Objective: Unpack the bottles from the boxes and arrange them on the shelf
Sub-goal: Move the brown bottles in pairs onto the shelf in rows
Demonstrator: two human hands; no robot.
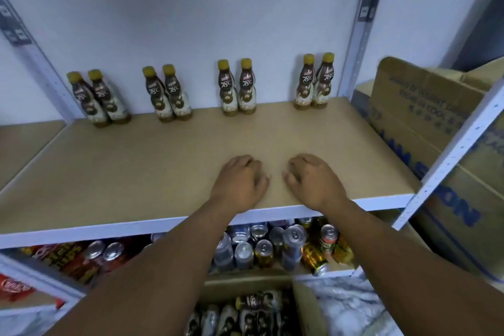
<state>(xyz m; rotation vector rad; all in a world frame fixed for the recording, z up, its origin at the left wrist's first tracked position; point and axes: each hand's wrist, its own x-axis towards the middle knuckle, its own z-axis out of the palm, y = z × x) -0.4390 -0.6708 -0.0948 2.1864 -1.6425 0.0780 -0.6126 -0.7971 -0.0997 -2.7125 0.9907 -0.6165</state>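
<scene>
Hands: our left hand (240, 183) and right hand (313, 180) loosely curled, empty
Next: we should lift two bottles (259, 301) from the box (304, 305), keeping pairs aligned

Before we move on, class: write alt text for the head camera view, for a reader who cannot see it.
The left hand and right hand rest, holding nothing, near the front of a shelf. Eight bottles stand in four pairs along its back edge. Below are cans and an open box of more bottles.
</scene>
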